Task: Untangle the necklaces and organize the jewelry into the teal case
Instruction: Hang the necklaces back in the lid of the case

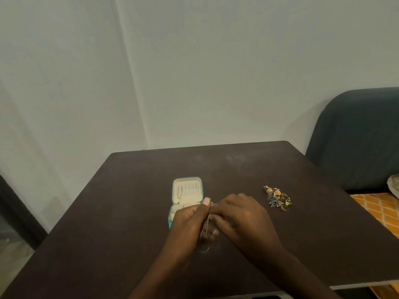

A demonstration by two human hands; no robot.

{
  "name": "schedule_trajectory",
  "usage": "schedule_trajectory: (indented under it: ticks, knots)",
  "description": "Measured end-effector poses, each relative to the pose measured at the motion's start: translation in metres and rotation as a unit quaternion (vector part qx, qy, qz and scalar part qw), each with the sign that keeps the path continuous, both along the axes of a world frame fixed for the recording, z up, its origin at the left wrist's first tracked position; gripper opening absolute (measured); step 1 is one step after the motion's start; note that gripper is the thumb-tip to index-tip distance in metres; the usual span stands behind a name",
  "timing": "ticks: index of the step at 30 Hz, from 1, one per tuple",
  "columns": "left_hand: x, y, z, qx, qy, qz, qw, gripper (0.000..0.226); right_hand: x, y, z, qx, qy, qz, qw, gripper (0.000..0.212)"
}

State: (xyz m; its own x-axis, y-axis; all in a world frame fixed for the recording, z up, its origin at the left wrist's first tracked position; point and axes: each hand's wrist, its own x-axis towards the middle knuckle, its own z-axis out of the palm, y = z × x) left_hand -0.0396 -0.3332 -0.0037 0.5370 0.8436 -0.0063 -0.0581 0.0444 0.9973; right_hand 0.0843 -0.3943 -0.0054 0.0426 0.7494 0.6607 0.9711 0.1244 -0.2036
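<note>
The teal case (pixel 187 192) lies open on the dark table (pixel 129 212), cream lining up, with one chain hanging in its lid. Just in front of the case, my left hand (pixel 190 221) and my right hand (pixel 239 214) meet, and both pinch a thin silver necklace (pixel 206 228). Its chain dangles in loops between my hands above the tabletop. My left hand covers part of the case's lower tray. A pile of loose jewelry (pixel 278 198), gold earrings with blue and green pieces, sits on the table to the right of my hands.
A dark blue upholstered seat (pixel 356 137) stands past the table's right edge, with orange patterned fabric (pixel 380 210) below it. A pale wall rises behind the table. The table's front edge runs close to me.
</note>
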Motion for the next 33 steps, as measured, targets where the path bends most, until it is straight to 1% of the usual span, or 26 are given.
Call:
schedule_trajectory:
  ticks: [2, 5, 7, 8, 10, 12, 15, 16, 17, 18, 19, 20, 21, 22, 23, 24, 25, 27, 31, 33]
  knots:
    - [0.0, 0.002, 0.0, 0.004, 0.01, 0.006, 1.0, 0.045, 0.002, 0.001, 0.0, 0.018, 0.02, -0.006, 1.0, 0.019]
    - [0.0, 0.003, 0.0, 0.039, 0.024, 0.0, 0.999, 0.041, 0.007, 0.001, 0.004, 0.021, 0.044, -0.017, 0.999, 0.019]
    - [0.0, 0.002, 0.003, 0.06, 0.016, -0.009, 0.998, 0.038, 0.01, 0.001, 0.005, 0.02, 0.05, -0.014, 0.998, 0.02]
    - [-0.001, 0.003, 0.004, 0.077, 0.01, -0.016, 0.997, 0.038, 0.011, 0.001, 0.005, 0.024, 0.05, -0.012, 0.998, 0.021]
    - [-0.002, 0.004, 0.005, 0.136, 0.011, -0.04, 0.99, 0.045, 0.013, 0.001, 0.004, 0.033, 0.048, -0.013, 0.998, 0.023]
    - [-0.002, 0.005, 0.002, 0.175, 0.022, -0.058, 0.983, 0.042, 0.016, 0.0, 0.005, 0.036, 0.044, -0.019, 0.998, 0.026]
    - [-0.002, 0.006, 0.0, 0.152, 0.005, -0.057, 0.987, 0.029, 0.017, 0.002, 0.004, 0.017, 0.038, -0.025, 0.999, 0.027]
    - [-0.002, 0.005, 0.002, 0.142, -0.002, -0.061, 0.988, 0.027, 0.018, 0.002, 0.002, 0.005, 0.059, -0.014, 0.998, 0.027]
    - [-0.002, 0.004, 0.003, 0.13, -0.01, -0.062, 0.99, 0.023, 0.016, 0.002, 0.002, -0.008, 0.111, 0.011, 0.994, 0.027]
    - [-0.002, 0.004, 0.005, 0.114, -0.019, -0.06, 0.991, 0.02, 0.014, 0.002, 0.001, -0.025, 0.197, 0.049, 0.979, 0.027]
    - [-0.003, 0.003, 0.006, 0.092, -0.029, -0.053, 0.994, 0.019, 0.011, 0.001, 0.002, -0.054, 0.305, 0.1, 0.946, 0.025]
    - [-0.003, 0.003, 0.007, 0.069, -0.038, -0.044, 0.996, 0.02, 0.007, -0.001, 0.004, -0.095, 0.414, 0.16, 0.891, 0.026]
    - [-0.003, 0.005, 0.008, 0.049, -0.047, -0.037, 0.997, 0.02, 0.002, -0.002, 0.004, -0.129, 0.507, 0.209, 0.826, 0.028]
    - [-0.004, 0.006, 0.008, 0.038, -0.054, -0.034, 0.997, 0.021, -0.001, -0.001, 0.003, -0.147, 0.574, 0.238, 0.77, 0.028]
    - [-0.004, 0.007, 0.009, 0.031, -0.061, -0.033, 0.997, 0.022, -0.004, -0.001, 0.001, -0.151, 0.615, 0.248, 0.733, 0.026]
    - [-0.005, 0.007, 0.009, 0.032, -0.063, -0.035, 0.997, 0.023, -0.006, -0.001, 0.0, -0.149, 0.638, 0.248, 0.714, 0.024]
    - [-0.005, 0.007, 0.009, 0.034, -0.061, -0.035, 0.997, 0.023, -0.007, -0.001, -0.001, -0.147, 0.651, 0.245, 0.704, 0.021]
    - [-0.005, 0.007, 0.009, 0.035, -0.058, -0.03, 0.997, 0.024, -0.008, -0.001, -0.001, -0.147, 0.663, 0.227, 0.698, 0.015]
    - [-0.005, 0.007, 0.006, 0.014, -0.049, -0.026, 0.998, 0.024, -0.006, -0.003, 0.0, -0.165, 0.635, 0.194, 0.729, 0.011]
    - [-0.004, 0.007, 0.005, 0.009, -0.05, -0.028, 0.998, 0.023, -0.007, -0.002, 0.001, -0.175, 0.628, 0.189, 0.734, 0.013]
